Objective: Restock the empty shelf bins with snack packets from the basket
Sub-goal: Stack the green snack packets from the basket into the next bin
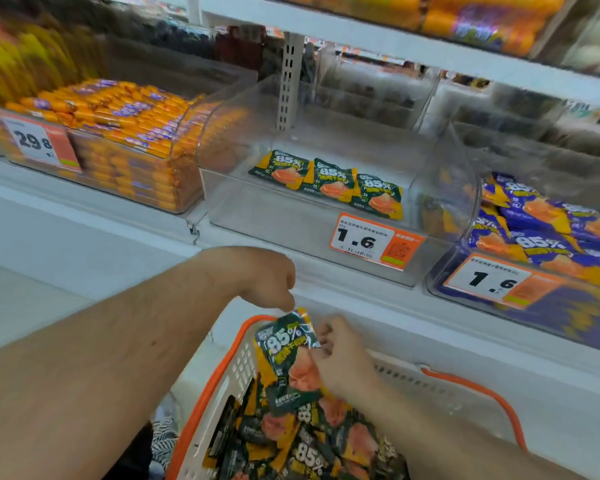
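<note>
Left hand pinched packet top — right hand curled beside; best lifted to clear bin above fingers.

- A white shop shelf runs from near left to far right, its front lip sloping down towards the viewer.
- A second white shelf sits above it, blurred, carrying orange wrapped goods at the top right.
- A white perforated upright stands at the back, between the two shelves.
- On the left, a clear tub of orange sausage sticks bears a price tag reading 29.8.
- On the right, purple snack packs fill a clear tub tagged 1.6.
- Lighting is even and bright, with a cool white cast.
</note>
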`<state>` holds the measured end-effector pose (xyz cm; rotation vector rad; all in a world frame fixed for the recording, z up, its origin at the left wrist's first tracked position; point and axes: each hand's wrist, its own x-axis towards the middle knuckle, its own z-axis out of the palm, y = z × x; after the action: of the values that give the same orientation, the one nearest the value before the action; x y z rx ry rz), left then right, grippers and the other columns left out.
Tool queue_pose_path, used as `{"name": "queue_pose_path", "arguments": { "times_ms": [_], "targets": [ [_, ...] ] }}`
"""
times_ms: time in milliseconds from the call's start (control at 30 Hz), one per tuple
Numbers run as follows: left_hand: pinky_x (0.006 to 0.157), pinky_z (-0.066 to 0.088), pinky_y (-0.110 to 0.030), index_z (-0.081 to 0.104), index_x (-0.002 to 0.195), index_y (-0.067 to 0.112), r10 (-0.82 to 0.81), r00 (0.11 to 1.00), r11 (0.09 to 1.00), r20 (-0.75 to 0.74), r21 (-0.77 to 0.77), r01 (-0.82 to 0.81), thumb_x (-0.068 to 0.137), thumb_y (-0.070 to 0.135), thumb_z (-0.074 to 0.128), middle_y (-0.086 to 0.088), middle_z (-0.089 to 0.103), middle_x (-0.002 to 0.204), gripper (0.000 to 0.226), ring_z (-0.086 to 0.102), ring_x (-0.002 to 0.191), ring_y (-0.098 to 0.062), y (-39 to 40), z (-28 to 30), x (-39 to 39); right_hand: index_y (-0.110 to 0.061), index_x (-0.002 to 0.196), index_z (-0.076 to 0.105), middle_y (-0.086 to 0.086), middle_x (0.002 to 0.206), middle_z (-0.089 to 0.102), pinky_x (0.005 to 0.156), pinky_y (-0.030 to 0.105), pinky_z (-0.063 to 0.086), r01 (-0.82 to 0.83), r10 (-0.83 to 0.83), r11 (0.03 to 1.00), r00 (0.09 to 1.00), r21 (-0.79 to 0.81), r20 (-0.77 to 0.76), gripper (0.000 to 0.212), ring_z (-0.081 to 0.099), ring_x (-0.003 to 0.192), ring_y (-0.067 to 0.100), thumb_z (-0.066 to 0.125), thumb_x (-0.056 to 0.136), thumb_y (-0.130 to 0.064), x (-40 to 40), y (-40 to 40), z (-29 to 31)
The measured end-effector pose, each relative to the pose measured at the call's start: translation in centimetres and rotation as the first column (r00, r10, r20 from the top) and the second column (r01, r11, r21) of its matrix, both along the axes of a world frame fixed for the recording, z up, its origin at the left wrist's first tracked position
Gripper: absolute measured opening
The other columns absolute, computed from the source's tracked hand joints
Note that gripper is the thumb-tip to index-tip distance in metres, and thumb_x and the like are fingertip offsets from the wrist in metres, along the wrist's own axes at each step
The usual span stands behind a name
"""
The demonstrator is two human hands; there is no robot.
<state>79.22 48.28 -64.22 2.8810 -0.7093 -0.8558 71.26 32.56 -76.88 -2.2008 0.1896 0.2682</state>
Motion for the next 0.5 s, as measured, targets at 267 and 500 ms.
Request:
{"name": "queue_pose_path", "arguments": {
  "times_ms": [267,500],
  "targets": [
    [0.056,0.048,-0.024,0.061,0.105,0.015,0.391,0.863,0.554,-0.320,-0.667,-0.499,0.084,0.020,0.075,-0.006,0.068,0.091,0.026,0.064,0.072,-0.019,2.6,4.6,0.2,-0.023,0.082,0.058,-0.005,0.076,0.052,0.060,0.013,0.040,-0.050,-0.056,0.966,0.918,0.255,0.393,0.038,0.050,0.062,0.000,0.061,0.084,0.015,2.2,-0.3,12.1],
    [0.050,0.051,-0.021,0.059,0.113,0.019,0.435,0.791,0.017,-0.431,-0.874,-0.486,0.083,0.008,0.074,-0.007,0.071,0.090,0.035,0.068,0.067,-0.015,3.4,6.6,0.3,-0.015,0.084,0.064,0.015,0.072,0.054,0.043,0.024,0.049,-0.092,-0.058,0.935,0.914,0.343,0.403,0.033,0.054,0.039,0.014,0.056,0.086,0.017,2.2,1.3,18.1]
  ]
}}
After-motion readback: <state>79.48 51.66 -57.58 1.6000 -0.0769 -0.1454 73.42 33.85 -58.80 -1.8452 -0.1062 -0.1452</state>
